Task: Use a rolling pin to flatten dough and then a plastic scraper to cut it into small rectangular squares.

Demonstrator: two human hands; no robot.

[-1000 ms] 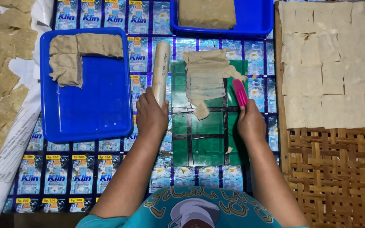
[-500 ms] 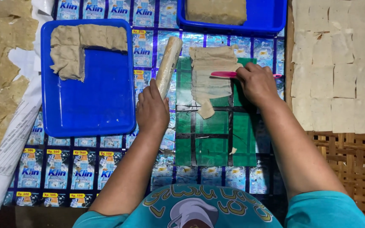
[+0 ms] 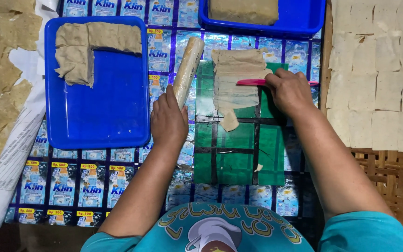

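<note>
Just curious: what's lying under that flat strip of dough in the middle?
The dough strip lies on a green board crossed by dark lines. The board's part beneath it is covered.

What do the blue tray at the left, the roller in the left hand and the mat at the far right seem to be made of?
Blue tray: probably plastic, smooth with a slight sheen and a moulded rim.
Roller, held by the left hand: pale and matt, dusted; wood or plastic, I cannot tell.
Mat: woven strips, likely bamboo, brown and interlaced.

My right hand (image 3: pixel 289 91) has swung the pink cutter (image 3: pixel 257 82) from upright to flat. It now lies across the dough sheet (image 3: pixel 236 79).
</note>
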